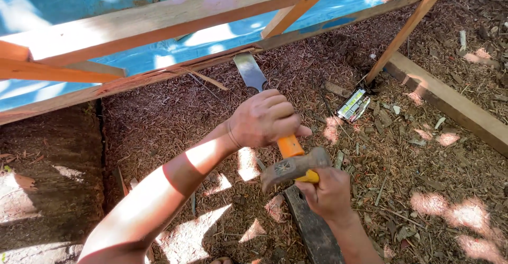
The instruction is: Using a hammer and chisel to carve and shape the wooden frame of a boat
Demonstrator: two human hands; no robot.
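The left hand (264, 118) has its fingers curled tight around the orange handle (290, 146) of a chisel, the knuckles facing up and the thumb tip showing on the far side. The chisel's wide metal blade (250, 72) runs up from this fist, and its tip meets the lower edge of a long wooden beam (159, 76) that crosses the scene at a slant. Just below the left hand, the right hand (328, 192) is closed around a hammer's handle, which is hidden inside the grip. The grey, worn hammer head (293, 166) lies across the butt end of the orange handle, touching it or very nearly so. A dark flat plank (312, 229) lies on the ground under the right hand. Above the beam, blue sheeting (69, 2) sits behind a frame of pale wooden battens (159, 23), patched with sunlight. Thin slats (410, 26) lean up from the ground to the frame, right of the blade. Below the beam the ground (174, 116) is reddish-brown bark chips and sawdust. A small shiny wrapper (353, 104) lies in the chips well right of the blade, and a thick timber (450, 100) rests on the ground farther right still.
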